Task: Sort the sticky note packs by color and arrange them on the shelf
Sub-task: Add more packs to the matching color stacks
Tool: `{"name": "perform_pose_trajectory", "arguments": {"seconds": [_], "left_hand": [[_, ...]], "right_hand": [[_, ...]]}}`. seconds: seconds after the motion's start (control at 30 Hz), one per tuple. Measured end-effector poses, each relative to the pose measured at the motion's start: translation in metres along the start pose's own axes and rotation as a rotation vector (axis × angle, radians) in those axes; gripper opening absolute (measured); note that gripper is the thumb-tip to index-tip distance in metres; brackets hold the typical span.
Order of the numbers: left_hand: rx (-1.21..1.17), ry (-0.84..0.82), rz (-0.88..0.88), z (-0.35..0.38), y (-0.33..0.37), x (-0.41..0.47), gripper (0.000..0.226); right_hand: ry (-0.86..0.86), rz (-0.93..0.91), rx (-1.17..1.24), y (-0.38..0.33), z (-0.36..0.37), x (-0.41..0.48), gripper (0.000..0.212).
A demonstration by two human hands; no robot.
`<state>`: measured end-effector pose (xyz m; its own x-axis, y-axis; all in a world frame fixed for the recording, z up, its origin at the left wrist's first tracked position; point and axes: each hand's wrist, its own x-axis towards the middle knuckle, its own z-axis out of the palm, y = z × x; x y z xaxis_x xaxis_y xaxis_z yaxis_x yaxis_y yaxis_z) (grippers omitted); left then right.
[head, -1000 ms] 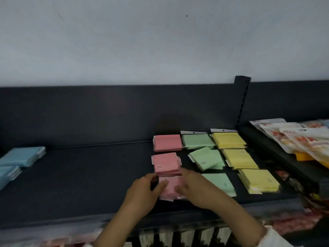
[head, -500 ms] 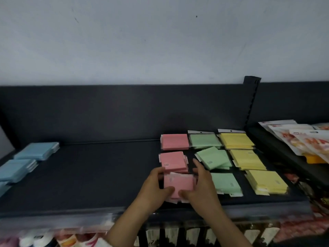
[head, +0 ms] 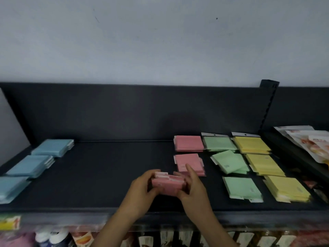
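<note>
1. While it sits just behind the front edge of the shelf (head: pixel 106 175), slightly right of centre, the held pink stack (head: pixel 167 184) is clamped between both hands: the left hand (head: pixel 140 191) curls round its left end and the right hand (head: pixel 194 191) round its right end. Its packs are fanned unevenly, and I cannot tell whether it rests on the shelf or is lifted.
2. Behind it lie the middle pink stack (head: pixel 188 163) and, against the back edge, the back pink stack (head: pixel 189 143).
3. Just right of the pink column run the green stacks (head: pixel 242 187), three from back to front. The top pack of the middle one is skewed.
4. Nearest the right edge are the yellow stacks (head: pixel 263 164), also three deep.
5. Well apart, along the left edge, lie the blue stacks (head: pixel 30 165).
6. Beyond the right edge, printed bags (head: pixel 309 141) lie on the neighbouring shelf.
</note>
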<state>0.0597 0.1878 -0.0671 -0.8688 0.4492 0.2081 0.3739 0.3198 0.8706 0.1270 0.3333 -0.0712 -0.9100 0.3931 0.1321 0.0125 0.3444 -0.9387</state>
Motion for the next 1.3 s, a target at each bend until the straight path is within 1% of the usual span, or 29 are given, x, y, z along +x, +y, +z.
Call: {"name": "perform_pose_trajectory", "arguments": {"seconds": [0.07, 0.23, 0.3, 0.5, 0.6, 0.73, 0.93, 1.03, 1.17, 1.23, 1.3], "left_hand": [[0.012, -0.009, -0.006, -0.002, -0.007, 0.001, 0.04], [0.075, 0.026, 0.017, 0.003, -0.013, 0.002, 0.039], [0.106, 0.048, 0.027, 0.005, -0.014, 0.001, 0.038], [0.228, 0.082, 0.012, 0.012, -0.009, -0.004, 0.038], [0.27, 0.119, -0.005, 0.016, -0.004, -0.007, 0.037], [0.33, 0.095, -0.016, 0.009, 0.001, -0.01, 0.036], [0.432, 0.108, -0.057, -0.035, -0.013, -0.021, 0.035], [0.439, 0.138, -0.056, -0.069, -0.023, -0.027, 0.034], [0.438, 0.222, 0.013, -0.13, -0.039, -0.036, 0.031], [0.43, 0.248, 0.024, -0.161, -0.051, -0.039, 0.027], [0.431, 0.252, 0.005, -0.186, -0.067, -0.04, 0.029]], "right_hand": [[-0.042, 0.038, -0.04, -0.001, 0.002, 0.0, 0.079], [-0.094, 0.083, -0.162, -0.002, 0.0, 0.003, 0.061], [-0.103, 0.093, -0.182, -0.003, 0.001, 0.003, 0.058], [-0.123, 0.062, -0.224, 0.0, 0.001, 0.001, 0.056], [-0.117, 0.031, -0.274, 0.002, 0.002, -0.001, 0.061], [-0.116, 0.038, -0.329, -0.003, 0.009, 0.0, 0.067], [-0.189, 0.005, -0.409, -0.023, 0.053, -0.007, 0.065], [-0.222, -0.001, -0.333, -0.042, 0.085, -0.008, 0.063], [-0.229, -0.047, -0.23, -0.071, 0.138, -0.006, 0.06], [-0.236, -0.057, -0.212, -0.082, 0.169, -0.004, 0.061], [-0.254, -0.05, -0.216, -0.089, 0.198, -0.002, 0.062]]}}
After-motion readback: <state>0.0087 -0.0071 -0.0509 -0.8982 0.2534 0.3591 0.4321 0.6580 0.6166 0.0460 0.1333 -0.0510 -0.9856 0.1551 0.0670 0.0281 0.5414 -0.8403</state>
